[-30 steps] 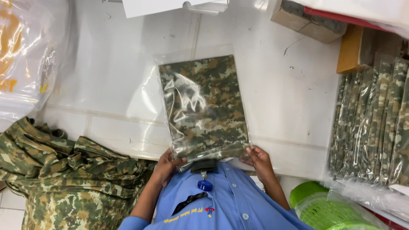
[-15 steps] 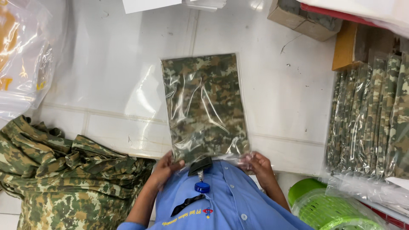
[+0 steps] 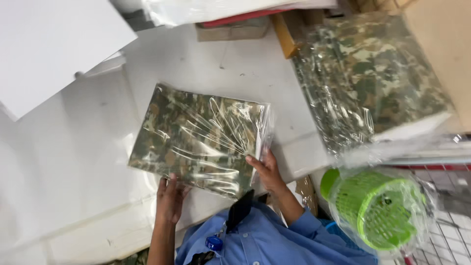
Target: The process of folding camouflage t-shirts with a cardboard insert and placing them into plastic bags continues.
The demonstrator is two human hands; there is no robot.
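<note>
Head view, looking straight down: both hands are on a clear plastic bag point(image 3: 201, 137) with a folded camouflage garment inside, lying tilted on the white table point(image 3: 64, 162). Left hand point(image 3: 170, 198) sits at the bag's near edge, fingers closed on that edge from below, thumb side on top as far as I can tell. Right hand point(image 3: 265, 172) pinches the bag's open flap end, fingers pressed along the loose plastic there. Garment looks fully inside the bag and flat; the flap beside the right hand stands loose and does not look sealed down, so I'd judge the filling done and the closing left. Beyond the right hand, further out, a stack of bagged camouflage packs point(image 3: 368, 78) rests against a cardboard box point(image 3: 436, 54). Just right of the right forearm sits a green plastic basket point(image 3: 378, 206) wrapped in clear film. Ahead of the left hand, a white sheet point(image 3: 54, 49) overhangs the table.
</note>
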